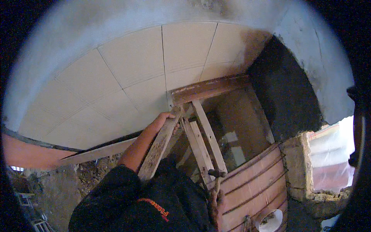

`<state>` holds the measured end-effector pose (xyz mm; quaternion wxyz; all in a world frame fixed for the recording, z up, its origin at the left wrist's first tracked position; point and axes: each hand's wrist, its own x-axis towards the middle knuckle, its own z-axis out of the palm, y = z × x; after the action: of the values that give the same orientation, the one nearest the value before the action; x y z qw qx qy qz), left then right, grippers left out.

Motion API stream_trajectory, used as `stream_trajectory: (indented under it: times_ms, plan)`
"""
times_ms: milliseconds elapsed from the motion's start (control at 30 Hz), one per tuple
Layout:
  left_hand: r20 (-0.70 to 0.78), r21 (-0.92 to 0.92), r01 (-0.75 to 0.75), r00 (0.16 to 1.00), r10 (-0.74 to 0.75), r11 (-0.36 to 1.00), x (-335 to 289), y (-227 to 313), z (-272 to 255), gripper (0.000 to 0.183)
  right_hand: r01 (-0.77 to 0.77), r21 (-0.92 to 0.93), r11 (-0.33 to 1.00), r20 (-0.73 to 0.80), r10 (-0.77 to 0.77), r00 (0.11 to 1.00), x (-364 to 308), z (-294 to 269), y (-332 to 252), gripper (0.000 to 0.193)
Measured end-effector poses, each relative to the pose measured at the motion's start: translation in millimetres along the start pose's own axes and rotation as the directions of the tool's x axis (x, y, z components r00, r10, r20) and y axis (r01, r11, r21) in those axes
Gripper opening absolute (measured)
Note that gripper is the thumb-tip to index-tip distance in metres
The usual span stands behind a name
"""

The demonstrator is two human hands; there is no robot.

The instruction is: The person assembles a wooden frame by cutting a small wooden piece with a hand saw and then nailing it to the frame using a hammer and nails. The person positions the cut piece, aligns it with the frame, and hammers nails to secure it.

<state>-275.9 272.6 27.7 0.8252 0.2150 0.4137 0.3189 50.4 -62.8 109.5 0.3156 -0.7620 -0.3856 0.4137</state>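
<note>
My left hand (165, 117) is closed around the upper end of a rough wooden plank (157, 149), which slants down toward my chest. Low in the view, beside my dark top, my right hand (216, 205) grips a hammer (217, 173) by its handle, the head pointing up. Two narrow wooden boards (209, 135) run down from near the plank's upper end toward the hammer. The hammer head overlaps their lower ends; whether it touches them I cannot tell. Part of my left fingers is hidden behind the plank.
A reddish wooden beam (212, 88) borders a cream tiled wall (131, 73). Beyond the boards lies a dark glossy surface (235, 120) with reflections. Pinkish ribbed panels (253, 181) and a white bucket (269, 220) are lower right, near a bright wall opening (330, 158).
</note>
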Motion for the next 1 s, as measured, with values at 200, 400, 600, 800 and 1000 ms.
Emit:
stream_trajectory:
  times_ms: [200, 400, 600, 800, 1000]
  plan:
    - [-0.105, -0.084, -0.128, 0.987, 0.119, 0.988, 57, 15, -30, 0.045, 0.029, -0.115, 0.993, 0.028, -0.026, 0.999, 42, 30, -65, 0.034]
    - [-0.032, -0.071, -0.134, 0.991, 0.132, 0.988, 59, 32, -12, 0.063, 0.073, -0.164, 0.984, 0.245, -0.031, 0.969, 87, 47, -115, 0.029]
    - [-0.043, 0.144, -0.118, 0.991, 0.126, 0.982, 76, 40, -15, 0.07, 0.277, -0.224, 0.934, 0.32, -0.199, 0.927, 118, 74, -146, 0.029]
    - [0.052, 0.041, 0.08, 0.995, -0.082, 0.996, 91, 26, -38, 0.061, 0.283, -0.336, 0.898, 0.367, -0.152, 0.918, 143, 88, -177, 0.034]
    - [0.033, 0.171, -0.147, 0.989, 0.144, 0.974, 98, 14, -39, 0.052, 0.669, -0.363, 0.649, 0.349, -0.571, 0.743, 173, 104, -217, 0.026]
